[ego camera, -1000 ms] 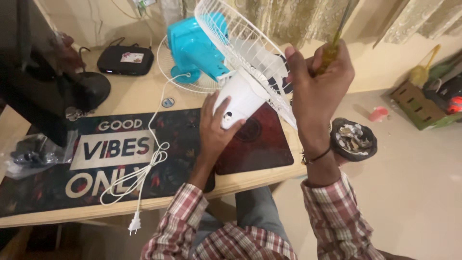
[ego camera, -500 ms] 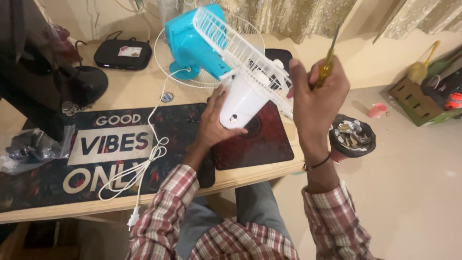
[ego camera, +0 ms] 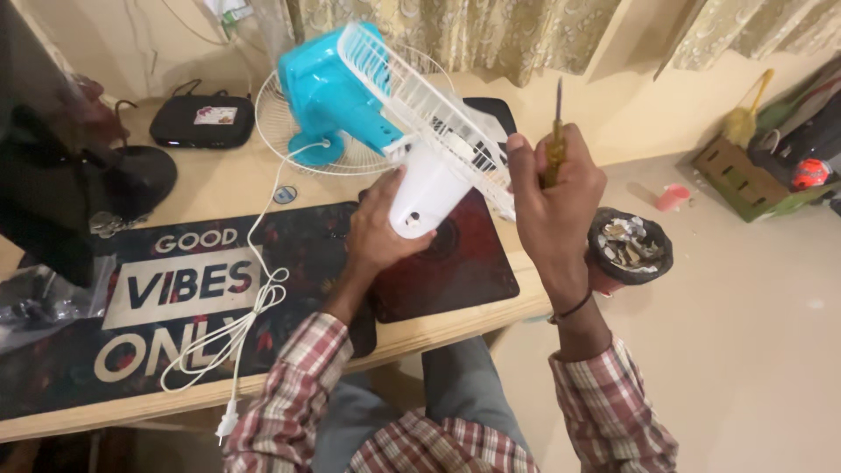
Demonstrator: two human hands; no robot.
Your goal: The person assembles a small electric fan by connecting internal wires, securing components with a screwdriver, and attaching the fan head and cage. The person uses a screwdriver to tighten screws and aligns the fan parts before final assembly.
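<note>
A small table fan (ego camera: 385, 105) is being taken apart or put together. Its white base (ego camera: 427, 188) is gripped by the left hand (ego camera: 378, 229) and held tilted above the desk mat (ego camera: 455, 263). Just to the right, the right hand (ego camera: 552, 197) is closed around a yellow-handled screwdriver (ego camera: 555, 140), tip up, clear of the white grille (ego camera: 429, 109). Turning the tip toward a screw seems to be called for next. Beyond the hands, a loose grille (ego camera: 289, 131) lies on the desk. Compared with a second ago, the fan has been lowered and the screwdriver brought nearer.
</note>
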